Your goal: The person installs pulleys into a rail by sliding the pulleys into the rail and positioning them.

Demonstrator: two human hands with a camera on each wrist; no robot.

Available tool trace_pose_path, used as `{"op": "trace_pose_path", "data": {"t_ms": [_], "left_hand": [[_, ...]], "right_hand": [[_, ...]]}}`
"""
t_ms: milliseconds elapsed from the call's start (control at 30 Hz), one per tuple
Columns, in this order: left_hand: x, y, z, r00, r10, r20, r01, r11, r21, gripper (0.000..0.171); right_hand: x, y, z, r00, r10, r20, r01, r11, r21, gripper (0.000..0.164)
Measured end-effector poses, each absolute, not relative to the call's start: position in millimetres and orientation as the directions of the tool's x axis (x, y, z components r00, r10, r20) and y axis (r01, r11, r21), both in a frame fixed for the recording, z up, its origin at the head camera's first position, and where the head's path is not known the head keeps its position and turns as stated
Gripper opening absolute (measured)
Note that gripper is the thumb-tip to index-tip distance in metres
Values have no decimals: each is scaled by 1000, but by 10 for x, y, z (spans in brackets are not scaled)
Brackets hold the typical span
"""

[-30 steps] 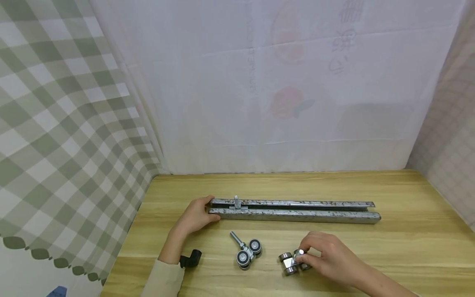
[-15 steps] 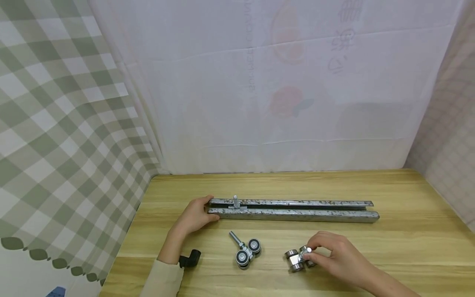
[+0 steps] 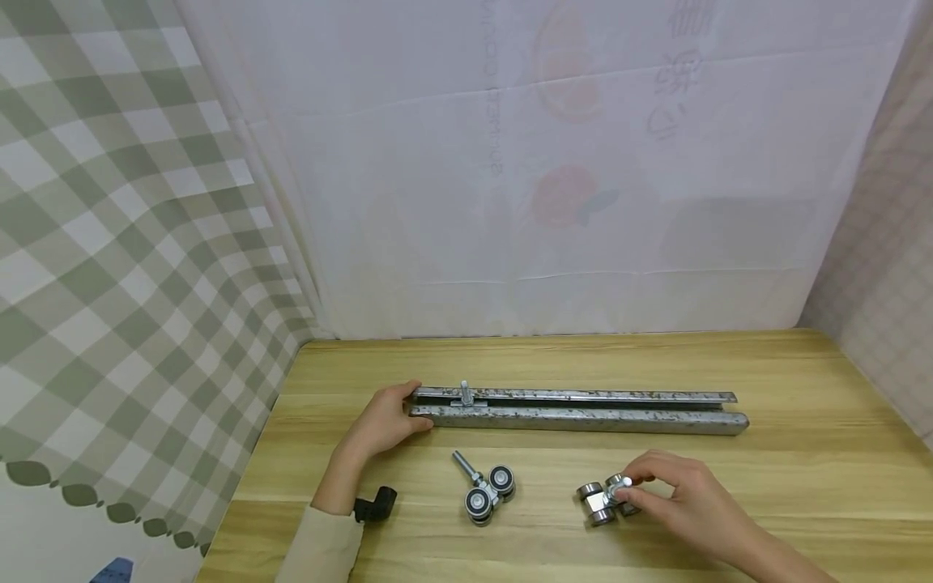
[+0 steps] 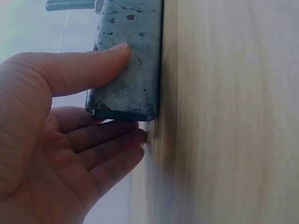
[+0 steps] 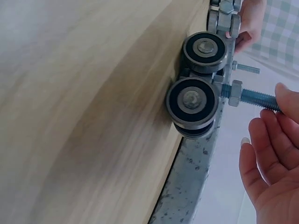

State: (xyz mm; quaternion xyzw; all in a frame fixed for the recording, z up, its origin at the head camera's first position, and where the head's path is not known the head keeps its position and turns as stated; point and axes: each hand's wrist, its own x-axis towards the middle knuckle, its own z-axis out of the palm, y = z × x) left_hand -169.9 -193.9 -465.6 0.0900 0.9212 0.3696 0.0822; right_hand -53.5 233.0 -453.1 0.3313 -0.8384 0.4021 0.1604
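In the head view, a speckled steel track (image 3: 598,419) lies lengthwise on the table with its slot facing up. My left hand (image 3: 386,417) holds its left end, thumb along the near side and fingers at the far side. A bolt (image 3: 466,394) on a small plate stands up from the slot near that end. My right hand (image 3: 688,498) pinches the threaded bolt of a roller trolley (image 3: 599,504). In the right wrist view, the trolley's wheels (image 5: 192,100) sit against the wood, with the bolt (image 5: 257,99) between thumb and fingers.
Another roller trolley (image 3: 487,491) lies on its side between the hands, its bolt pointing back left. A black angled piece (image 3: 377,504) shows by the left wrist. Behind the wooden table (image 3: 802,470) hangs a white cloth (image 3: 437,202); a checked cloth (image 3: 131,227) hangs at the left.
My right hand has shifted the roller trolley to the right, and slightly back, along the near side of the track. The left hand stays at the track's end.
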Motion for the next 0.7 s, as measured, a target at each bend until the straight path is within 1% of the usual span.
{"op": "trace_pose_path", "data": {"t_ms": [67,133,300,533,700], "left_hand": [[-1702,-1945,-4658,-971,226,-83,106,713,693,78],[-1704,-1949,-4656,-971,224,-86,102,713,694,78],[-1710,-1952,-4656,-969,228,-90,104,713,693,78],[-1710,-1956,-4666,-970,227,-89,104,715,691,78],[-1715,-1952,-4677,-969,234,-82,116,721,683,77]], "right_hand": [[-525,2343,-4531,-739,-407,537,-673,473,-568,44],[-514,2356,-4530,-754,-388,530,-656,488,-576,46],[-484,2393,-4528,-797,-340,499,-602,524,-603,42],[-478,2441,-4553,-812,-301,501,-577,550,-605,43],[-456,2480,-4570,-846,-257,467,-523,566,-637,43]]}}
